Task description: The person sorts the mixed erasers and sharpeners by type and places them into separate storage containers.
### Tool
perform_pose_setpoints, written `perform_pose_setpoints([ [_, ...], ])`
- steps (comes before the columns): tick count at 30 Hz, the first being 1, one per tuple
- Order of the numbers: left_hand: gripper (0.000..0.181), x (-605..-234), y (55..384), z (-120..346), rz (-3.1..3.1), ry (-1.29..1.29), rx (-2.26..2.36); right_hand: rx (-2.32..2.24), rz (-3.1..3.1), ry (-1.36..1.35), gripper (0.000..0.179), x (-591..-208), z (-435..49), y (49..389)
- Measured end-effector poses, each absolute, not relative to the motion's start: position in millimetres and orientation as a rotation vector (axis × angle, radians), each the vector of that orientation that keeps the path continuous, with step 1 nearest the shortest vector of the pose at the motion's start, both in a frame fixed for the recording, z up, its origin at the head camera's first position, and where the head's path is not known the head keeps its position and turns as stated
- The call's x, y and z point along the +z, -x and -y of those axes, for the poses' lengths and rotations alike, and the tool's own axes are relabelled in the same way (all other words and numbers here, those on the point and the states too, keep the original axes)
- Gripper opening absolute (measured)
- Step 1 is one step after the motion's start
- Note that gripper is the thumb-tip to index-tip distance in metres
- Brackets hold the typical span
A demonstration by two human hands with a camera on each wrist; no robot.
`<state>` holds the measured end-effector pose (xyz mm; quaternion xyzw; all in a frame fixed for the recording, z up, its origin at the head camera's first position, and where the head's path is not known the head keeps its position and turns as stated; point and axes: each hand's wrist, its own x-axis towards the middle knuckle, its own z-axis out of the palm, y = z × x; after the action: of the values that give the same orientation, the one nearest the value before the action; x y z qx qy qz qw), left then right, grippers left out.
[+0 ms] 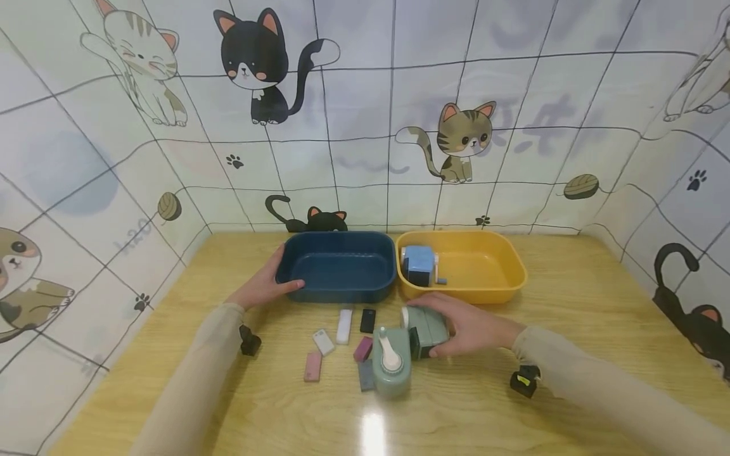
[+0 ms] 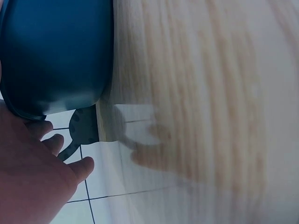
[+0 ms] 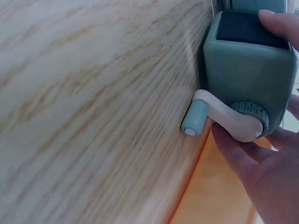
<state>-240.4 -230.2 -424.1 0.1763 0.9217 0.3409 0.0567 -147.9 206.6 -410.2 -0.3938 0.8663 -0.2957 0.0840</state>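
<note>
My left hand (image 1: 265,284) rests at the left end of a dark blue bin (image 1: 339,296), thumb along its front wall and the other fingers by its side. In the left wrist view the fingertips stay loose beside the bin. My right hand (image 1: 473,326) holds a green pencil sharpener (image 1: 431,323) from its right side. The right wrist view shows the sharpener's white crank (image 3: 229,116), with a finger by the dark panel (image 3: 247,29). Just in front and left stands another green sharpener (image 1: 391,373), crank facing me.
A yellow bin (image 1: 485,295) adjoins the blue one and holds a blue pencil sharpener (image 1: 419,261). Several small eraser-like blocks lie before the bins, among them a white one (image 1: 345,326), a black one (image 1: 368,320) and a pink one (image 1: 312,367). A cat-print curtain (image 1: 365,164) backs the table.
</note>
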Motion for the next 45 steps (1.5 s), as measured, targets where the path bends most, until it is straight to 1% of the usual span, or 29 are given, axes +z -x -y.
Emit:
perform_pose_setpoints([
  [6, 0.109, -423, 243, 229, -2.805, -0.536, 1.021, -0.918, -2.611, 1.214, 0.084, -407, -211, 147],
  [14, 0.111, -422, 244, 229, -2.799, -0.534, 1.015, -0.960, -2.611, 1.183, 0.083, -401, -213, 143],
  [27, 0.109, -421, 242, 229, -2.801, -0.548, 1.026, -1.005, -2.569, 1.109, 0.085, -390, -213, 141],
  [45, 0.110, -422, 240, 231, -2.786, -0.532, 1.055, -1.083, -2.535, 1.140, 0.085, -379, -210, 147],
])
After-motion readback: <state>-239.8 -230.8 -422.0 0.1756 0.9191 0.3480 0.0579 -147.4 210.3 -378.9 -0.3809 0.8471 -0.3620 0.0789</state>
